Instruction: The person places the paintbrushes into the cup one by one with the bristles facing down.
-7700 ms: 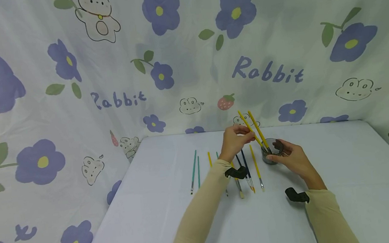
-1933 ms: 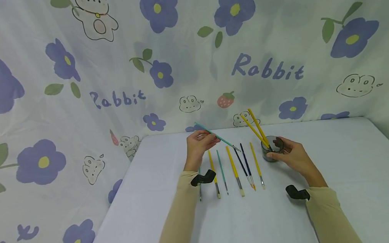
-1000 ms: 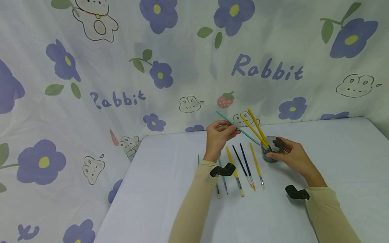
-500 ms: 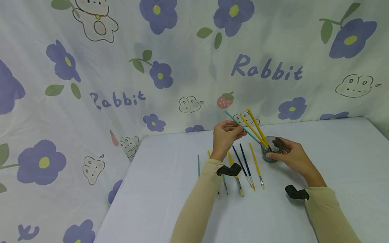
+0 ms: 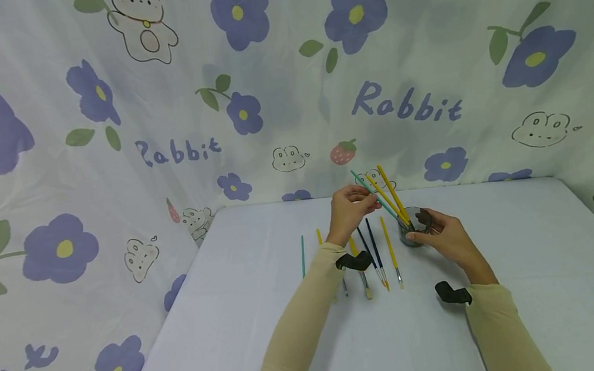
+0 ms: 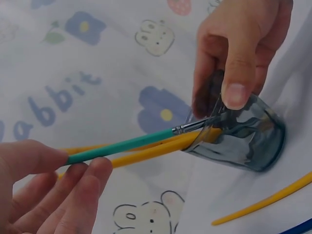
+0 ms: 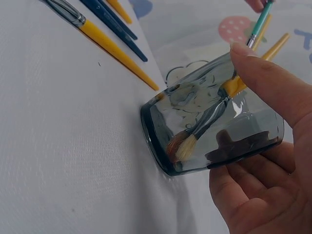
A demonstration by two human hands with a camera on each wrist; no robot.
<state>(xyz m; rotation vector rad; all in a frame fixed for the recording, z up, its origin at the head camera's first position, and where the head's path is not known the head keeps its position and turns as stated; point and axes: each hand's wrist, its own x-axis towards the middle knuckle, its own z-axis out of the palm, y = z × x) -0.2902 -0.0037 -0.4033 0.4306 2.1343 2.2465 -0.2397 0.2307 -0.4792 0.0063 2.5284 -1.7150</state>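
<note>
Between thumb and fingers, my left hand (image 5: pixel 351 211) pinches a teal paintbrush (image 6: pixel 122 146) by its handle. Its metal ferrule and bristle end slant into the mouth of a grey tinted glass cup (image 7: pixel 195 122). Two yellow paintbrushes (image 5: pixel 395 197) lean inside that cup, their bristles down near its base in the right wrist view. My right hand (image 5: pixel 442 237) grips the cup by its side, thumb by the rim, and the cup stands on the table. The teal brush's handle end lies behind my left fingers in the left wrist view.
Left of the cup, several paintbrushes lie on the white table (image 5: pixel 541 305): a yellow one (image 5: pixel 390 248), dark blue ones (image 5: pixel 374 249), and a teal one (image 5: pixel 303 255) farther left. My left forearm partly covers others. A printed curtain (image 5: pixel 289 92) hangs behind the table.
Earlier my left hand was letting a yellow brush into the cup. Since then it has carried the teal brush rightward from the table's left, and the bristle end has entered the cup. My right hand stays put.
</note>
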